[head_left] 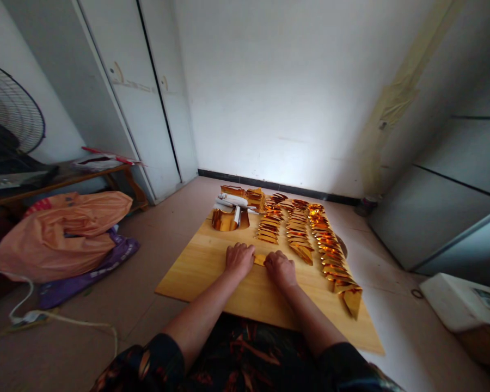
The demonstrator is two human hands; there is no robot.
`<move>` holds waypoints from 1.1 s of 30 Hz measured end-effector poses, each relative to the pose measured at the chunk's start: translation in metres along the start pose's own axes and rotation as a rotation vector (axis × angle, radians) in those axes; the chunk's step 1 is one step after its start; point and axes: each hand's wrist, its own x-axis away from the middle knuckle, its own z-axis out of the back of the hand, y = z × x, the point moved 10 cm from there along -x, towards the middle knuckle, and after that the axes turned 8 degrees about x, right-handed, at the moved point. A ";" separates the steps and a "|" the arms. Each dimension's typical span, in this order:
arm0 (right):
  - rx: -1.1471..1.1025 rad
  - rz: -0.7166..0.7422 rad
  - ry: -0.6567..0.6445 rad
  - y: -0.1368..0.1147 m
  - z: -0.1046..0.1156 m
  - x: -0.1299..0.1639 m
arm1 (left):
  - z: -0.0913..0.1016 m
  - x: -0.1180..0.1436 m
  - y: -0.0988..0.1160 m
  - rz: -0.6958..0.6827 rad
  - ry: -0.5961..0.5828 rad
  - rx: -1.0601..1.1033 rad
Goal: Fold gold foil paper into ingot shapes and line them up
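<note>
Wooden board (200,267) on tiled floor (392,305), rows of gold foil folds (298,231) at its far edge, both hands (240,258) (280,269) closed on a gold foil strip (260,259) mid-board.

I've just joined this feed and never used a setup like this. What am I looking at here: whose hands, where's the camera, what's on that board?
There is no machine here. The one picture comes from a camera worn on a person's head, looking forward and down, so the two bare arms reaching out from the bottom are that person's own. The left hand and right hand press side by side on a wooden board that lies on the floor. Between them shows a small piece of gold paper, which both hands touch; how firm the grip is cannot be told. Beyond the hands, rows of folded gold pieces lie overlapping on the board, and at its far left corner sits a pile of gold sheets. Off to the left on the floor lies an orange bag, with a fan behind it.
</note>
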 end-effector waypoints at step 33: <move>0.057 -0.016 -0.013 0.000 -0.005 -0.011 | -0.026 -0.005 -0.010 -0.268 -0.251 0.091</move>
